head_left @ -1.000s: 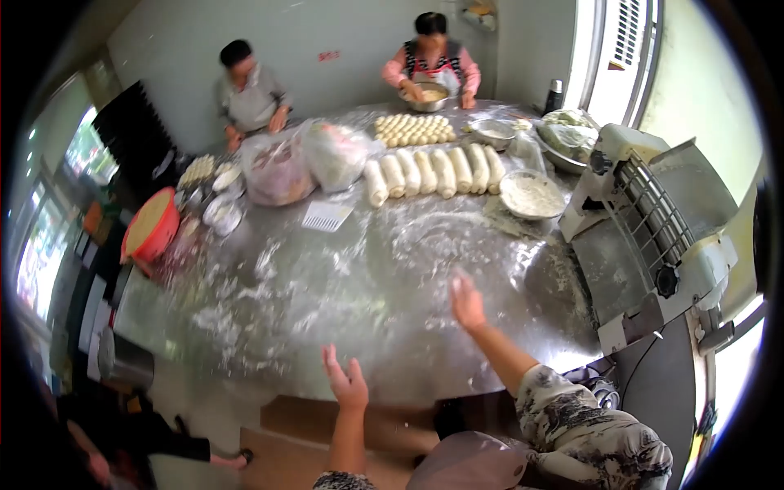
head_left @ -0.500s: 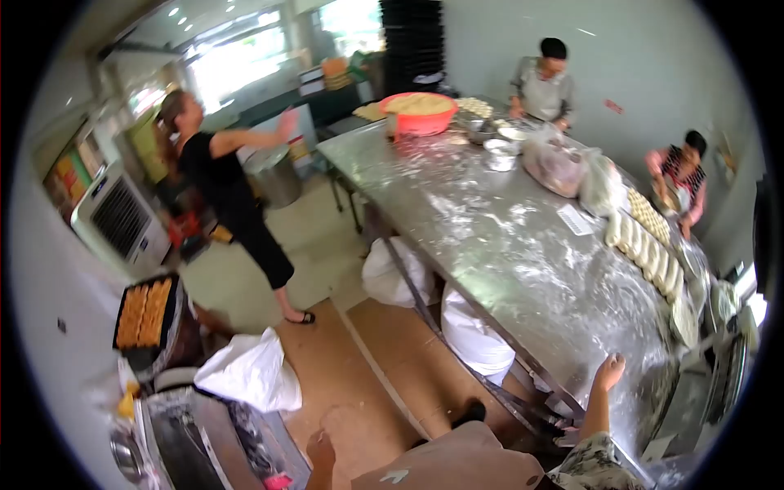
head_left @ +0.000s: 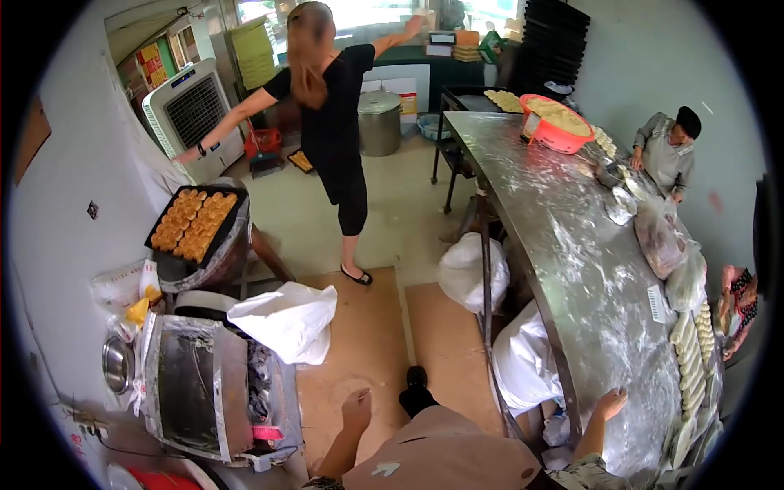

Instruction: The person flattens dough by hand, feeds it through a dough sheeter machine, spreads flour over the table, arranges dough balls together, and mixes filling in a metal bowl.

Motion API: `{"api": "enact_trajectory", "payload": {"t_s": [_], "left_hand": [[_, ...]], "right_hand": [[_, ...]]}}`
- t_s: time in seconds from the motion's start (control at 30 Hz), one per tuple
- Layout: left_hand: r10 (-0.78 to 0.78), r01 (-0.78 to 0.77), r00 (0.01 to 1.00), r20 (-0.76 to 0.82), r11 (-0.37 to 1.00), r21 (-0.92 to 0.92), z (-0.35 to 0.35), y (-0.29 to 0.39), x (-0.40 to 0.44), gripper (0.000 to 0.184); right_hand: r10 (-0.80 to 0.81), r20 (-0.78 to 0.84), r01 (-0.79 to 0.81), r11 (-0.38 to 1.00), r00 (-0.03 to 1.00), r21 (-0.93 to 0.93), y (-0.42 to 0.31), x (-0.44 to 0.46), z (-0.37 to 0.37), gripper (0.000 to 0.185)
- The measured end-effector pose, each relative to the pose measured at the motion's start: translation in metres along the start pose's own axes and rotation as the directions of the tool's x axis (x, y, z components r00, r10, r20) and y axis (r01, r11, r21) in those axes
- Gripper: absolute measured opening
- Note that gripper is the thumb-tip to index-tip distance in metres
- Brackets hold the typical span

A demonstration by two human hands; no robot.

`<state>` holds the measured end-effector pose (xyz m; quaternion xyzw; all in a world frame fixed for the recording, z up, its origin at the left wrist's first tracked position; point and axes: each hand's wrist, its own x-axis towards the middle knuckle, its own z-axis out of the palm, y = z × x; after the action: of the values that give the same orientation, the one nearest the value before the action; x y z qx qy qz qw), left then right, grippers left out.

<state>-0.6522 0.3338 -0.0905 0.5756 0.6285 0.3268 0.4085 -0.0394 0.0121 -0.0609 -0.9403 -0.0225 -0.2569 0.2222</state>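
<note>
No text, brand or number can be read. Print on the bag (head_left: pixel 122 282) at left is too small to make out. The red mark (head_left: pixel 716 201) on the right-hand wall (head_left: pixel 645 69) is blurred. The badge on the air cooler (head_left: pixel 196 114) is illegible.

Holding left hand (head_left: pixel 357 411) low beside torso (head_left: pixel 445 457), with fingers loosely curled, too small to tell apart; with bare left forearm (head_left: pixel 340 451) angled up and inward from lower edge; holding right hand (head_left: pixel 611 403) well apart, out to right, with right forearm (head_left: pixel 593 439) slanted outward, fingers bent.
</note>
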Motion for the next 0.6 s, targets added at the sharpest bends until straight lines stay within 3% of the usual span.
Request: {"api": "enact_trajectory", "payload": {"t_s": [0.1,0.3,0.43,0.5,0.6], "left_hand": [[0.043,-0.051,0.992,0.119,0.997,0.065,0.013,0.024,0.064,0.026],[0.16,-0.169,0.983,0.085,0.979,0.112,0.007,0.073,0.179,0.026],[0.005,-0.008,0.999,-0.046,0.999,-0.054,0.001,0.089,0.228,0.024],[-0.054,0.052,0.998,-0.039,0.998,-0.032,-0.002,0.081,0.244,0.025],[-0.104,0.103,0.995,0.013,0.994,0.031,-0.009,0.078,0.272,0.026]], "right_hand": [[-0.046,0.017,0.046,0.998,0.999,0.035,-0.078,0.014,0.024,0.033],[-0.13,0.047,0.122,0.982,0.99,0.146,-0.194,0.026,0.09,0.033],[-0.221,0.144,0.195,0.965,0.965,0.175,-0.292,0.04,0.105,0.03],[-0.233,0.178,0.197,0.96,0.956,0.198,-0.351,0.037,0.103,0.03],[-0.355,0.013,0.345,0.917,0.935,0.2,-0.394,0.038,0.136,0.031]]}}
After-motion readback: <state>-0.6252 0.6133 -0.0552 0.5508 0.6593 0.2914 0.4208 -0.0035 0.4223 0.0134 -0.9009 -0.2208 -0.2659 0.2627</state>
